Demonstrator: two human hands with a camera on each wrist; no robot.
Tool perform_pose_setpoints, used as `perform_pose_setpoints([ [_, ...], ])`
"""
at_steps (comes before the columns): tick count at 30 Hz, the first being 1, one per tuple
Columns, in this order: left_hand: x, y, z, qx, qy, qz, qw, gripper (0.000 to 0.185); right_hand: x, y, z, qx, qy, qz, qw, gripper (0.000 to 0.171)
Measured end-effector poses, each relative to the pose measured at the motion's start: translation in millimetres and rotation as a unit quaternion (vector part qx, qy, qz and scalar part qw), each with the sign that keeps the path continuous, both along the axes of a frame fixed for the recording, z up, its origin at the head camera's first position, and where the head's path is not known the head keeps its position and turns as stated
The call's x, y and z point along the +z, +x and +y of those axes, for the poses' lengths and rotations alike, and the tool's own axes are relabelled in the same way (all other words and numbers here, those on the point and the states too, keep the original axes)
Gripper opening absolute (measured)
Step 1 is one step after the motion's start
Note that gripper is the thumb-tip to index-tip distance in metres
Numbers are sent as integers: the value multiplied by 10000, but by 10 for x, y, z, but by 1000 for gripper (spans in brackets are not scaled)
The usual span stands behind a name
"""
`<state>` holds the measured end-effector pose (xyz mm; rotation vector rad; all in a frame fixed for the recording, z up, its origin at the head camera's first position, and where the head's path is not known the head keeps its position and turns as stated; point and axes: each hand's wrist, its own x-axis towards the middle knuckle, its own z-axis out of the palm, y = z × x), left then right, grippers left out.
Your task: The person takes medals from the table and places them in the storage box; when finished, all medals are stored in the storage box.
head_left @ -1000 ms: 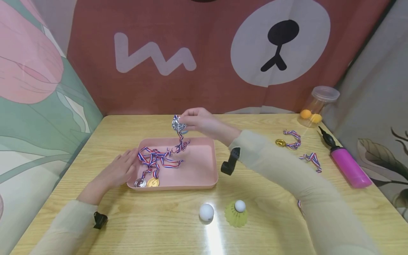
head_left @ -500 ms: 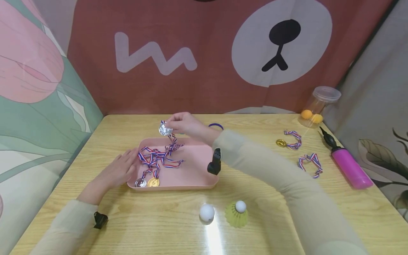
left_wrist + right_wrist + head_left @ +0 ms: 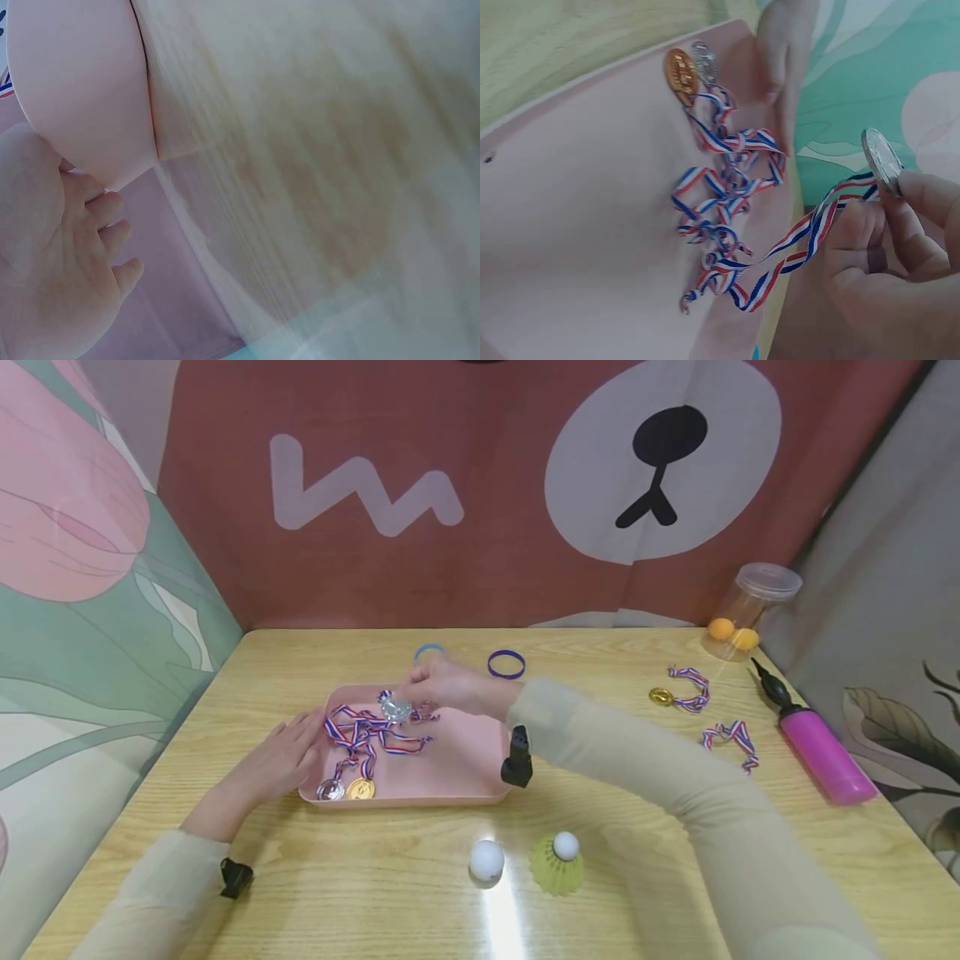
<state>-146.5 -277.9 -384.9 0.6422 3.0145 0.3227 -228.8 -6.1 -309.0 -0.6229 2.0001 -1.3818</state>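
R hand [image 3: 450,687] pinches silver medal [image 3: 394,708] just over pink tray [image 3: 465,760], ribbon [image 3: 795,240] trailing onto tray floor. L hand [image 3: 281,760] relaxed, fingers flat vs tray's left wall, on desk [image 3: 375,877].

Left wrist view: table [image 3: 315,187] surface blurred.

On the bench [image 3: 675,860] there is one pink tray [image 3: 465,777]. Medals with striped ribbons: three at the tray, namely one gold medal [image 3: 361,788], one silver medal [image 3: 328,790], and one more silver medal [image 3: 394,709] pinched in the right hand [image 3: 450,687]. Outside the tray lies one more gold medal [image 3: 660,696] and one ribbon [image 3: 731,739] whose medal I cannot see. There are two wristbands [image 3: 506,664], one white ball [image 3: 486,860], one yellow shuttlecock [image 3: 557,862], one pink pump [image 3: 821,752], one clear jar [image 3: 746,610] with two orange balls [image 3: 720,627], and two hands, the left hand [image 3: 281,760] at the tray's edge
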Motion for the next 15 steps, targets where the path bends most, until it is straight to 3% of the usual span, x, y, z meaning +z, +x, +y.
perform_pose_setpoints([
  [15, 8, 5, -5, -25, 40, -36, 10000, 53, -116, 84, -27, 733, 1066, -252, 9913, 5],
])
